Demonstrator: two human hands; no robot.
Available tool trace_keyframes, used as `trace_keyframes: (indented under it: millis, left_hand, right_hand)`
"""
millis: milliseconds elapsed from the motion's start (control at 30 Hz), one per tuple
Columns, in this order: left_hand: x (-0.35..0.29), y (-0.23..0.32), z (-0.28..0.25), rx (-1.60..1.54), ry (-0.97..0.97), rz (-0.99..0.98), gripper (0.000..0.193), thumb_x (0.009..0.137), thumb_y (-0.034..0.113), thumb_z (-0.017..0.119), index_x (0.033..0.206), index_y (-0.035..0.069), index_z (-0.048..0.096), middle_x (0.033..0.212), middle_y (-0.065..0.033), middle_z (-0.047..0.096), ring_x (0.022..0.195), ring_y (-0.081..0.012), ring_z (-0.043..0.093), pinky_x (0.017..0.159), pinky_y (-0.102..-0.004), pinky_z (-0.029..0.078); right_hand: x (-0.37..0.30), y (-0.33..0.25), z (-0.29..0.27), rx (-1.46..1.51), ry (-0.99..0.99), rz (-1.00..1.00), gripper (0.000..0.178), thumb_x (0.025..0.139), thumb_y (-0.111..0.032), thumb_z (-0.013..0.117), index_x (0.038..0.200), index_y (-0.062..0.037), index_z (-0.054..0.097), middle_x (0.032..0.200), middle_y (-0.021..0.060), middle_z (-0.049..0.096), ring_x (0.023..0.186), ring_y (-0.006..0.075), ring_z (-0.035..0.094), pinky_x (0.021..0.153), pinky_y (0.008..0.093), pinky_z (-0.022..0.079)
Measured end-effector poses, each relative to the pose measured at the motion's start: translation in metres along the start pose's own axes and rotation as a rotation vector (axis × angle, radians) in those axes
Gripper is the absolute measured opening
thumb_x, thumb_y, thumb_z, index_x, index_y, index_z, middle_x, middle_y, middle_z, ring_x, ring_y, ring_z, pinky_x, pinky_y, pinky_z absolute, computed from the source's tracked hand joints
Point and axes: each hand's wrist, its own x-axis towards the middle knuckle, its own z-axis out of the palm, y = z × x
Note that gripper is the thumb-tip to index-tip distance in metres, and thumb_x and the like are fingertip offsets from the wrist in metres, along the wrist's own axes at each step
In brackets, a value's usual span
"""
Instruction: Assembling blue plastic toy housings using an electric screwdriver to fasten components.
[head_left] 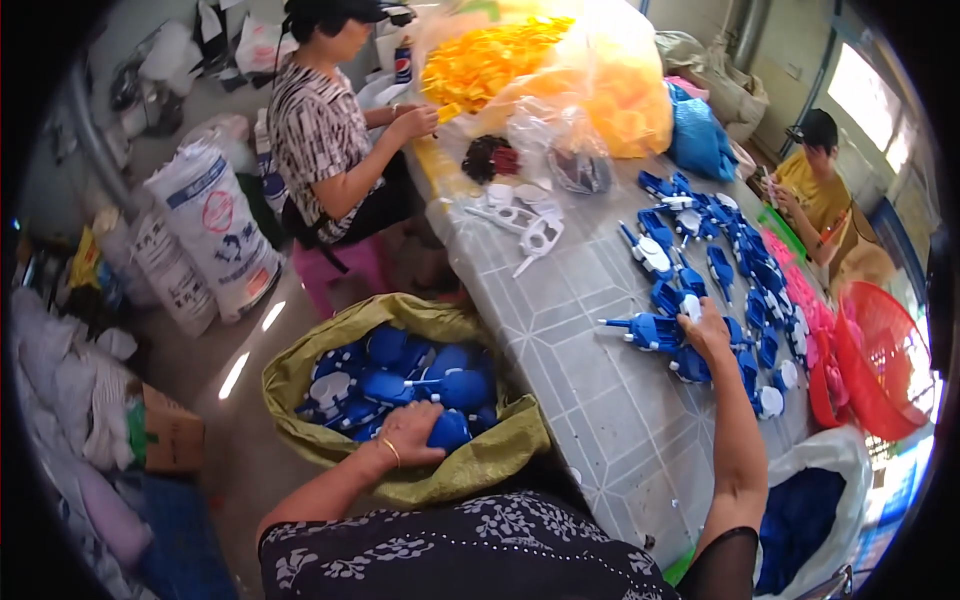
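My left hand (412, 435) is down in the olive woven sack (300, 345), its fingers curled against a rounded blue plastic part (450, 430). Many similar blue parts, some with thin stems, fill the sack. Over the table, my right hand (708, 335) grips a blue plastic part with a white piece (690, 306) on it. A long-stemmed blue part (655, 332) lies just left of those fingers. Around it spreads a heap of blue-and-white parts (755, 260); my hand hides some of them.
White frames (540, 235) lie on the table (560, 360), with a bag of yellow pieces (500, 60) behind. Pink pieces (800, 280) and a red basket (885, 360) are right. Two people work nearby, one on a pink stool (345, 275). A white sack (850, 470) stands lower right.
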Motion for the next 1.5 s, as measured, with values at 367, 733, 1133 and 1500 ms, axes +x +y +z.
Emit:
trace_keyframes:
  millis: [367,733,1133,1500]
  left_hand:
    - [0.058,-0.016,-0.009,0.118,-0.280,-0.166,0.088,0.078,0.071,0.073,0.127,0.000,0.056,0.120,-0.0253,0.069,0.106,-0.0418,0.069,0.090,-0.0517,0.055]
    - [0.038,0.024,-0.033,-0.080,0.210,0.101,0.057,0.087,0.055,0.074,0.113,0.004,0.070,0.102,-0.0161,0.069,0.094,-0.0363,0.068,0.080,-0.0452,0.055]
    - [0.181,0.207,-0.055,-1.048,-0.016,0.474,0.102,0.076,0.039,0.094,0.156,0.005,0.040,0.136,-0.0171,0.056,0.109,-0.0266,0.064,0.091,-0.0378,0.055]
    - [0.190,0.283,-0.022,-0.698,-0.157,0.743,0.083,0.072,0.020,0.092,0.143,-0.002,0.055,0.126,-0.0178,0.062,0.112,-0.0305,0.066,0.094,-0.0382,0.054]
  right_hand:
    - [-0.063,0.014,-0.032,0.010,-0.142,0.053,0.078,0.081,-0.040,0.079,0.143,-0.0036,0.048,0.136,0.0263,0.063,0.126,0.0433,0.061,0.108,0.0466,0.047]
    - [-0.111,0.027,-0.077,0.969,-0.035,0.110,0.068,0.085,-0.031,0.078,0.140,-0.0044,0.050,0.121,0.0137,0.064,0.112,0.0278,0.066,0.094,0.0407,0.054]
    - [-0.199,-0.120,-0.071,1.678,-0.224,-0.091,0.081,0.079,-0.027,0.083,0.147,0.0010,0.047,0.141,0.0172,0.062,0.127,0.0294,0.064,0.111,0.0460,0.049]
    - [-0.284,-0.028,-0.094,0.951,0.067,-0.123,0.114,0.080,-0.026,0.091,0.166,-0.0137,0.017,0.156,0.0122,0.045,0.140,0.0291,0.050,0.116,0.0453,0.043]
